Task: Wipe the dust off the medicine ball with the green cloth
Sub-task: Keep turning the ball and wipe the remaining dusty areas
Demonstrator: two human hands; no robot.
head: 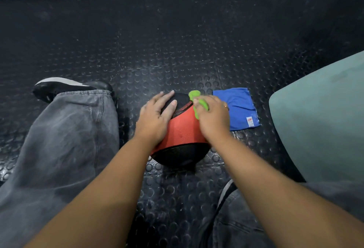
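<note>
Medicine ball: red and black, resting on the studded floor.
Left hand: fingers straight, laid flat on the ball's left side.
Right hand: fingers curled on the bunched green cloth, pressing it to the ball's far right.
Blue cloth: on the floor, just beside the ball.

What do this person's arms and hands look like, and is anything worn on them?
Both forearms are bare, with no sleeves in the frame. The left hand has no glove, ring or watch that I can see. The right hand is ungloved too, but wears a thin ring with a gold glint. Neither wrist has a band.
</note>
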